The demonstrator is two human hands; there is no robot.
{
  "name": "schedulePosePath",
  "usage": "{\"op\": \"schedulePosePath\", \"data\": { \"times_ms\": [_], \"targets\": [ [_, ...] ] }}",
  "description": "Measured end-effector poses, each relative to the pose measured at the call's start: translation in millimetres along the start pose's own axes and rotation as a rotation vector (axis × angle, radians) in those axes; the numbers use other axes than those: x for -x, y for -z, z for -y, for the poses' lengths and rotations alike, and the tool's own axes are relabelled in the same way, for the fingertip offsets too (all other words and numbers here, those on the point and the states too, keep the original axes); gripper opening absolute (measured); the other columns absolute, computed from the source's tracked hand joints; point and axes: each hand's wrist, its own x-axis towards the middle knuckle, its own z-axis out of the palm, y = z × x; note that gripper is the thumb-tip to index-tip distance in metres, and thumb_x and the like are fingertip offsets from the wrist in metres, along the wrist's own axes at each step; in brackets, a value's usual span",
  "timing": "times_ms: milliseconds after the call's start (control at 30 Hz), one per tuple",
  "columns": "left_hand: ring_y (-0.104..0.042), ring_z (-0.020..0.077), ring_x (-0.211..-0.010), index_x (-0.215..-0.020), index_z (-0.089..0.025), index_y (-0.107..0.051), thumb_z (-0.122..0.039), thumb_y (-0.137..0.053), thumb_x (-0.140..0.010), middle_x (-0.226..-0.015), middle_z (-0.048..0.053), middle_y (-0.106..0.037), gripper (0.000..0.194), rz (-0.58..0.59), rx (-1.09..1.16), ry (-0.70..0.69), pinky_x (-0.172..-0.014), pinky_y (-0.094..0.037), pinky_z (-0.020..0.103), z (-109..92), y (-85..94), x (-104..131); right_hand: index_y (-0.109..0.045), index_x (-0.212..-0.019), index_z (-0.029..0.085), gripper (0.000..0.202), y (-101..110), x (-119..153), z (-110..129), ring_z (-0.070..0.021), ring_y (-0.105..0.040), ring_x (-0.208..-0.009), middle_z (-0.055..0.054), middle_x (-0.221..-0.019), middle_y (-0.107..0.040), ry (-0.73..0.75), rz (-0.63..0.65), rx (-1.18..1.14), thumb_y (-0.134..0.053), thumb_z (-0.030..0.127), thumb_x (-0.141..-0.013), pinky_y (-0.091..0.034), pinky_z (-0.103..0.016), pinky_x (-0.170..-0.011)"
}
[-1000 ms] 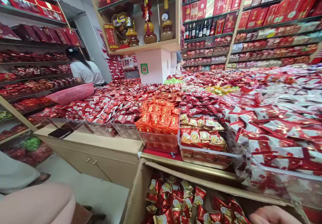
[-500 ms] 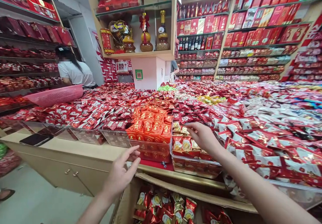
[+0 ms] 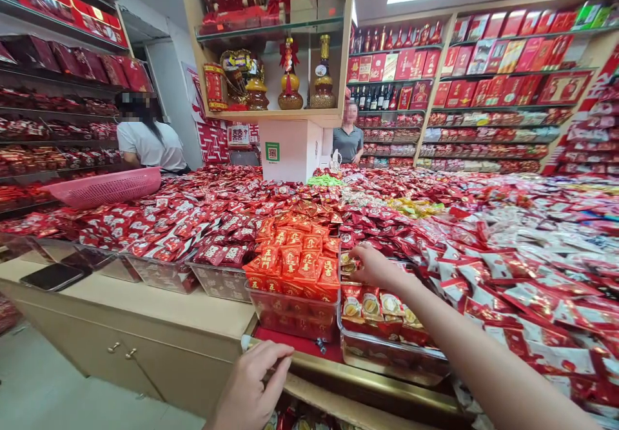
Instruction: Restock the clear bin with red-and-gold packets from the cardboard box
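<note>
My right hand (image 3: 376,266) reaches into a clear plastic bin (image 3: 394,346) of small red-and-gold wrapped durian candies (image 3: 371,305). Its fingers are curled at the bin's back left, closed around a gold-ended durian candy packet that they partly hide. Low in front of the counter, my left hand (image 3: 264,381) is loosely bent, its thumb apart from the fingers and nothing in it. Beneath it, more durian packets (image 3: 304,422) show in an open cardboard box (image 3: 329,396). Left of the durian bin stands a bin of orange-red candy packets (image 3: 294,259).
More clear bins (image 3: 220,283) of red packets line the counter (image 3: 193,311). A black phone (image 3: 53,276) lies at left, near a pink plastic basket (image 3: 104,188). A shelf unit (image 3: 275,115) overhangs the middle. Two people (image 3: 149,136) stand farther back.
The view has shifted, so the cardboard box shows less. My right hand has moved slightly left and down over the durian bin. My left hand has lowered and its fingers have bent more.
</note>
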Motion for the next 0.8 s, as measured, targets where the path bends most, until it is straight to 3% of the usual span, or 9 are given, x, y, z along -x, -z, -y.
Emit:
{"op": "schedulePosePath", "data": {
  "times_ms": [333,500,800],
  "targets": [
    [-0.060,0.0129,-0.075,-0.087,-0.023,-0.059,-0.026,-0.046,-0.084,-0.080,0.001,-0.065,0.014,-0.006,0.012,0.006,-0.069,-0.047,0.020,2,-1.9,0,-0.058,-0.076,0.013,0.015,-6,-8,3,-0.0191,-0.052,-0.079,-0.010,-0.085,-0.054,0.003,0.000,0.079,-0.062,0.014,-0.062,-0.037,-0.025,-0.066],
    [-0.061,0.0139,-0.074,-0.085,-0.021,-0.060,-0.026,-0.045,-0.084,-0.078,0.002,-0.066,0.016,-0.011,-0.012,0.005,-0.068,-0.048,0.021,-3,-0.2,-2,-0.054,-0.095,0.010,0.036,-6,-9,1,-0.0197,-0.050,-0.089,-0.012,-0.098,-0.054,0.019,-0.024,0.074,-0.065,0.018,-0.062,-0.038,-0.026,-0.074],
    [-0.063,0.0144,-0.074,-0.084,-0.021,-0.062,-0.024,-0.047,-0.081,-0.079,0.001,-0.068,0.016,-0.031,-0.035,0.014,-0.068,-0.049,0.021,-6,1.3,-4,-0.060,-0.094,0.012,0.037,-1,-1,-2,-0.0203,-0.055,-0.085,-0.011,-0.094,-0.059,0.030,-0.004,-0.013,-0.068,0.025,-0.060,-0.041,-0.027,-0.072]
  ]
}}
